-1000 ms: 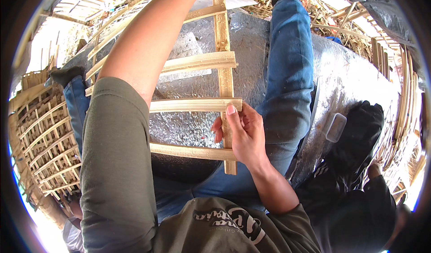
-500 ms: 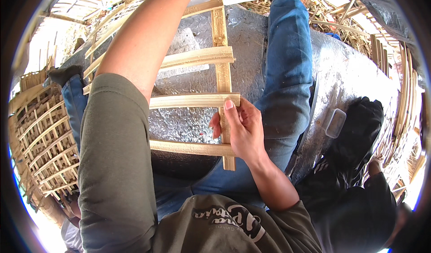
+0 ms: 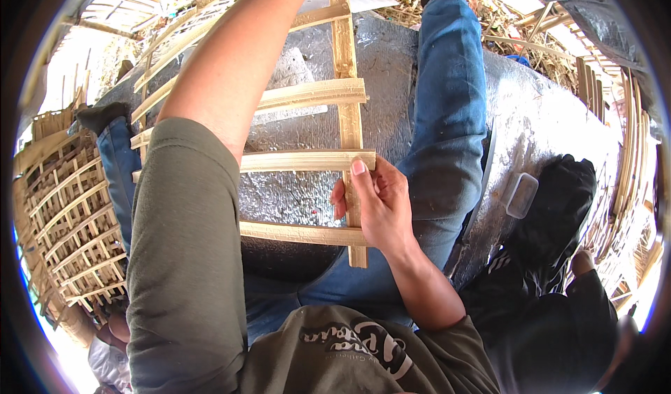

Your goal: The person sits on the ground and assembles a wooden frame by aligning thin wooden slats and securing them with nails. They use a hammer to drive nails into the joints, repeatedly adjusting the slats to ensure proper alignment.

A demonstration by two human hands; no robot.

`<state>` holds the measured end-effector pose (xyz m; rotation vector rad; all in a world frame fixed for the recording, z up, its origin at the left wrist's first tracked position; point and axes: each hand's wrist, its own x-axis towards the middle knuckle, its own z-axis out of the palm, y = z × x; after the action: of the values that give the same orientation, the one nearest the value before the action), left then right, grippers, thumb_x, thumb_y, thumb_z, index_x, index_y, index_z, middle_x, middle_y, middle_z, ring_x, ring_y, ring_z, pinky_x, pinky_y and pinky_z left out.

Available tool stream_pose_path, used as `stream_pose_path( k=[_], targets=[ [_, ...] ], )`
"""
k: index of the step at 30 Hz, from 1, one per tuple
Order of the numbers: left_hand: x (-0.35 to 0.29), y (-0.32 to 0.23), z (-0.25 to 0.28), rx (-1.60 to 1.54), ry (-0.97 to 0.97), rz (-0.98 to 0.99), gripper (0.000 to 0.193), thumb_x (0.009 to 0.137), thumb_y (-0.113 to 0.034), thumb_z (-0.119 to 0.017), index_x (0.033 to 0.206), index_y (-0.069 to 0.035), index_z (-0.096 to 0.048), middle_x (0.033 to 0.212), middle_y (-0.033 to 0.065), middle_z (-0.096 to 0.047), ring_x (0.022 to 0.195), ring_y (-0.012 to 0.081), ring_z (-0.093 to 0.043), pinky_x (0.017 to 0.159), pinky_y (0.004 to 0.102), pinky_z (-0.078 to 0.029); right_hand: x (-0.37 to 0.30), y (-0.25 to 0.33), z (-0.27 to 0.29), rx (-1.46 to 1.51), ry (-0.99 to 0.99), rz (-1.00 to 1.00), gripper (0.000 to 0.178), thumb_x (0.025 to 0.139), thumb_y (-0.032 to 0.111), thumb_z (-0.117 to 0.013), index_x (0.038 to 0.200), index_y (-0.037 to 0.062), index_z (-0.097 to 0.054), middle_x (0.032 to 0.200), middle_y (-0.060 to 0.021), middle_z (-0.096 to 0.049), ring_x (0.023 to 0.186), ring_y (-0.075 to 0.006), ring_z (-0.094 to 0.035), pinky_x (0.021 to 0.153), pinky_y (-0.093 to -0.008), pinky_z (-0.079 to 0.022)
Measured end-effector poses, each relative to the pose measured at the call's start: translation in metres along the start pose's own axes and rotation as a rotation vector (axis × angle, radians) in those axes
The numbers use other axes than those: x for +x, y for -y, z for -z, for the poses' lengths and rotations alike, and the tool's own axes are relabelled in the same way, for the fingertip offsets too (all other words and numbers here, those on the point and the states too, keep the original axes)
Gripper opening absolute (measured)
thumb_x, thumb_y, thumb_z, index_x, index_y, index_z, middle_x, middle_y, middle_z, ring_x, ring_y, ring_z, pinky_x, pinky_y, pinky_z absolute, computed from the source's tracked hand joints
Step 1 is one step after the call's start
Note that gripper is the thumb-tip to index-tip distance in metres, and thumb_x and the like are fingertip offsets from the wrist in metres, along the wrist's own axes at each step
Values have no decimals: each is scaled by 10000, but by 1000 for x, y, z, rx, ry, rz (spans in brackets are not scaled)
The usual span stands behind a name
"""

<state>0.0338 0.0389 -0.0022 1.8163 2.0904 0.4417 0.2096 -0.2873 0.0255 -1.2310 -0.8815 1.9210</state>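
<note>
A lattice of split bamboo slats (image 3: 307, 160) lies across my lap, its pale cross slats resting over a long upright slat (image 3: 344, 51). My right hand (image 3: 384, 209) grips the lattice at its right side, the thumb pressed on the end of one cross slat and the fingers curled behind the upright. Below that hand, the nearest cross slat (image 3: 300, 233) meets the upright close to its lower end. My left arm (image 3: 241, 65) stretches forward over the lattice to the far end of the upright. Only a sliver of the left hand shows at the top edge, its fingers hidden.
Grey shiny sheeting (image 3: 388, 65) covers the floor between my jeans-clad legs (image 3: 447, 100). At right are a clear plastic tub (image 3: 521, 195) and a person in black clothing (image 3: 552, 310). A woven bamboo panel (image 3: 70, 219) stands at left, with straw (image 3: 500, 23) at the far side.
The lattice and both arms have shifted very slightly right and down. My right hand keeps its grip on the same cross slat.
</note>
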Motion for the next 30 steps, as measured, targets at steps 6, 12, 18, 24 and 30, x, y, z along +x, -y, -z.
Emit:
stream_pose_path(
  k=[6,12,18,24,30],
  targets=[
    [-6,-9,25,-24,222,-1,926,992,-680,-150,1556,53,-180,1620,255,-211,1509,384,-208,1249,435,-172,-2,6,-3,18,-10,-32,300,1088,239,-456,1032,-33,-571,736,-93,-636,577,-127,-603,547,-265,-509],
    [26,25,-16,-142,-69,-15,886,1001,-656,-202,1559,32,-204,1605,287,-218,1497,408,-221,1238,433,-200,1,0,-2,12,-11,-14,284,1087,227,-460,1044,-29,-573,735,-94,-638,560,-126,-589,539,-271,-501],
    [22,67,4,-41,-324,-151,781,1009,-556,-354,1509,42,-309,1512,337,-352,1397,477,-361,1180,499,-287,3,0,-2,-17,-19,25,294,1084,241,-471,1019,-23,-583,716,-94,-635,549,-131,-582,529,-276,-490],
    [9,149,28,207,-61,-12,988,906,-835,-147,1594,-131,-227,1616,178,-290,1500,345,-265,1154,703,-213,5,-1,-4,6,10,61,295,1081,244,-476,1005,-19,-588,701,-92,-631,542,-133,-579,528,-279,-487],
    [-24,129,27,242,81,-5,934,968,-737,-102,1537,-24,-299,1537,226,-395,1442,372,-368,1206,582,-274,5,-4,0,-2,-6,67,293,1078,246,-487,1009,-19,-591,706,-91,-636,545,-129,-585,522,-275,-489]
  ],
)
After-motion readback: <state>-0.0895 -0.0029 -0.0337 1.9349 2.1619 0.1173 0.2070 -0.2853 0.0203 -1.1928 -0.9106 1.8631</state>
